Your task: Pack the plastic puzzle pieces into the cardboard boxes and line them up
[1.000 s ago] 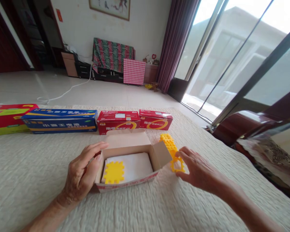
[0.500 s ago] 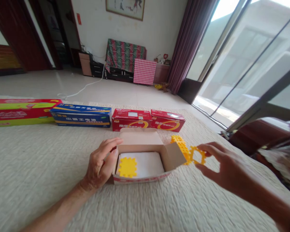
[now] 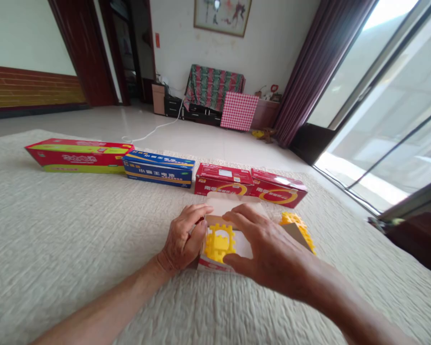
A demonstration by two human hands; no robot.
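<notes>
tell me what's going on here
A person's left hand holds the left end of an open cardboard box. The right hand is at a hollow yellow toothed frame, over a solid yellow tile in the box; whether it grips the frame is unclear. More yellow pieces sit by the box's right flap; a blue battery box stands farther back.

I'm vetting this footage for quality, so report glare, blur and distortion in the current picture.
In the head view, daylight washes out the glass door; in the head view, the right hand looks softer than the left hand; in the head view, the purple curtain leans, suggesting wide-angle distortion or camera tilt.
</notes>
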